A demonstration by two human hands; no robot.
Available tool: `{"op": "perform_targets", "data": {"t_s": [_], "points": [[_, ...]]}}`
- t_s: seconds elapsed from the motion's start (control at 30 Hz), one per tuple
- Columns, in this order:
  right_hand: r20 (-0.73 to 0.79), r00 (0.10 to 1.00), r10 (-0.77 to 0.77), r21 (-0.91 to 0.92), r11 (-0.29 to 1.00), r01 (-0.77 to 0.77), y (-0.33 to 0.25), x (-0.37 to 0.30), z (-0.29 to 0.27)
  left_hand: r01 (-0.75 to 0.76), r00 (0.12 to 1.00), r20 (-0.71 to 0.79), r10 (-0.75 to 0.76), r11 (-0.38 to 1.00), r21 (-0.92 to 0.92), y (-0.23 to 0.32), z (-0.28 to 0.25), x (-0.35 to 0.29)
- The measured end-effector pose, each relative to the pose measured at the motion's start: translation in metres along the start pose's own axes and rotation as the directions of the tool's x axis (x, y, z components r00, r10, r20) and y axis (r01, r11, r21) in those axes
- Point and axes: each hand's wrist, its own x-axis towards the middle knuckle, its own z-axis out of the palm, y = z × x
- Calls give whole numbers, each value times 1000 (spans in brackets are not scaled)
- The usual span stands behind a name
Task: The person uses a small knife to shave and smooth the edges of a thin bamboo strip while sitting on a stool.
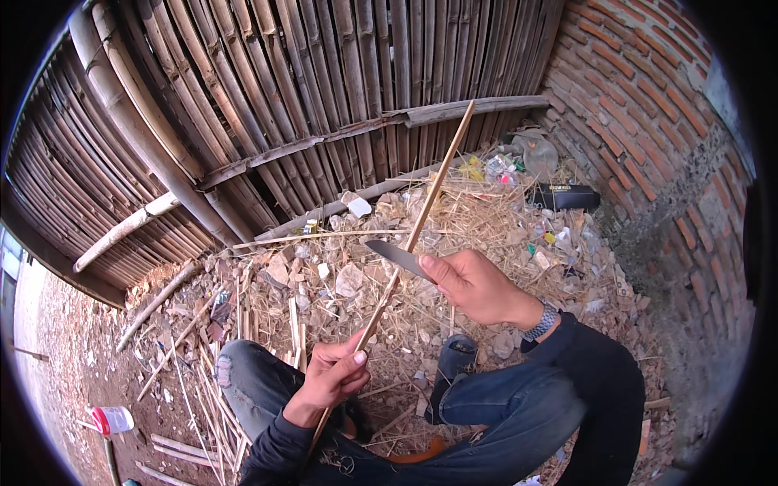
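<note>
A long, thin bamboo strip slants up and away in front of me, its far end near the fence. My left hand is closed round its lower part, and the strip's near end runs down past my left forearm. In my right hand is a knife, whose dark blade lies across the strip above my left hand. The thumb rests by the base of the blade; the handle is hidden in the fist. A patterned watch band circles the right wrist.
Bamboo fencing closes the far side, a brick wall the right. Rubble, straw and litter cover the ground, with a black box by the wall. Cut strips lie left of my bent legs; a red-and-clear plastic container lies farther left.
</note>
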Motion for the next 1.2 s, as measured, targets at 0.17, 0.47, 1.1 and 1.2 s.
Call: {"op": "perform_targets", "data": {"t_s": [0.17,0.47,1.1,1.2], "points": [[-56,995,89,244,967,-72,14,6,-19,-5,1000,6,5,1000,5,-6,1,1],[-159,974,-159,-150,979,135,-6,-3,16,-19,998,-63,23,997,77,-5,1,-1],[-166,971,-171,-215,967,134,-14,2,14,-131,905,-85,418,460,878,-15,19,8],[-153,960,-236,-275,943,188,-5,4,15,-72,914,-123,386,452,889,-13,24,9]]}}
